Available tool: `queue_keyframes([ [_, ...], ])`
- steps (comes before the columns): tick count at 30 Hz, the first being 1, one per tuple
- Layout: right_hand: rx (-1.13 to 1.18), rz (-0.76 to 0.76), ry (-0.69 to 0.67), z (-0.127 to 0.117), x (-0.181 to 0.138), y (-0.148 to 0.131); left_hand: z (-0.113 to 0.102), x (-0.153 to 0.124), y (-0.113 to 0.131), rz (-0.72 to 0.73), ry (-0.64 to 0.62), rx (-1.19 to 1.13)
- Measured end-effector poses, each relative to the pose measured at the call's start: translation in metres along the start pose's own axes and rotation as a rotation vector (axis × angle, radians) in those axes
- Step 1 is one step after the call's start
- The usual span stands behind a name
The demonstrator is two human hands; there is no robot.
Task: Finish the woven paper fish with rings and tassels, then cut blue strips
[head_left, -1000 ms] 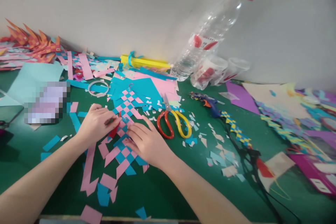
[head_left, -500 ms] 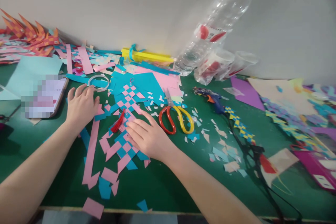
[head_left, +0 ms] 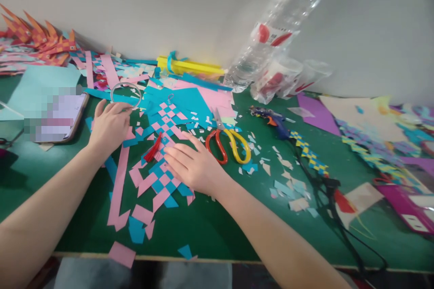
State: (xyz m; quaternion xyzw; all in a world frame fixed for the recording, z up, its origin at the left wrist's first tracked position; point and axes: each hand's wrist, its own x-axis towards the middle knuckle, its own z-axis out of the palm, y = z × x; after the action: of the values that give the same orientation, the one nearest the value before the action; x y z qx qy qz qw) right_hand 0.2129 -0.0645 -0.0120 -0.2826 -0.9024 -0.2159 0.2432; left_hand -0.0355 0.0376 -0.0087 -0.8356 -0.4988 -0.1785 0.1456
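A woven mat of pink and blue paper strips lies on the green table. A small red tassel lies on the mat. My right hand lies flat on the mat's lower part, fingers stretched out and pointing left, holding nothing. My left hand reaches forward to the left of the mat. Its fingertips touch the near edge of a clear ring of tape, and I see no grip on it. Loose pink strips trail from the mat toward me.
Red-and-yellow scissors lie just right of my right hand, with a blue glue gun and its black cord beyond. A phone lies left. A clear plastic bottle and cups lean on the wall. Paper scraps are scattered widely.
My left hand left the red tassel on the mat and moved up and left to the tape ring. My right hand stayed flat on the mat.
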Motion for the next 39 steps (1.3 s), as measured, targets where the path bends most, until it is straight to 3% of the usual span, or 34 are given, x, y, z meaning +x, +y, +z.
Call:
queue_keyframes([
  [4, 0.019, 0.018, -0.032, 0.001, -0.003, 0.002, -0.004, 0.002, 0.002, 0.084, 0.176, -0.043],
  [9, 0.051, 0.065, -0.021, -0.001, -0.002, 0.000, -0.007, 0.002, 0.009, 0.347, 0.430, -0.292],
  [12, 0.047, 0.089, 0.020, -0.003, -0.001, -0.002, -0.014, -0.003, 0.022, 0.482, 0.382, -0.448],
  [15, 0.023, 0.100, 0.012, -0.002, 0.000, -0.003, -0.021, -0.009, 0.038, 0.458, 0.388, -0.540],
  [19, -0.038, 0.097, -0.001, 0.000, 0.000, -0.004, -0.025, -0.014, 0.049, 0.417, 0.514, -0.522],
  [23, -0.037, 0.108, 0.013, 0.003, 0.000, -0.006, -0.026, -0.014, 0.050, 0.404, 0.485, -0.546],
  [33, 0.261, 0.288, 0.106, 0.011, -0.001, -0.007, -0.018, -0.015, 0.052, 0.465, 0.454, -0.596],
  [36, 0.493, 0.434, 0.108, 0.005, -0.001, -0.009, -0.018, -0.015, 0.053, 0.416, 0.400, -0.632],
  [39, 0.661, 0.474, 0.095, 0.000, -0.002, -0.009, -0.022, -0.016, 0.055, 0.347, 0.372, -0.630],
])
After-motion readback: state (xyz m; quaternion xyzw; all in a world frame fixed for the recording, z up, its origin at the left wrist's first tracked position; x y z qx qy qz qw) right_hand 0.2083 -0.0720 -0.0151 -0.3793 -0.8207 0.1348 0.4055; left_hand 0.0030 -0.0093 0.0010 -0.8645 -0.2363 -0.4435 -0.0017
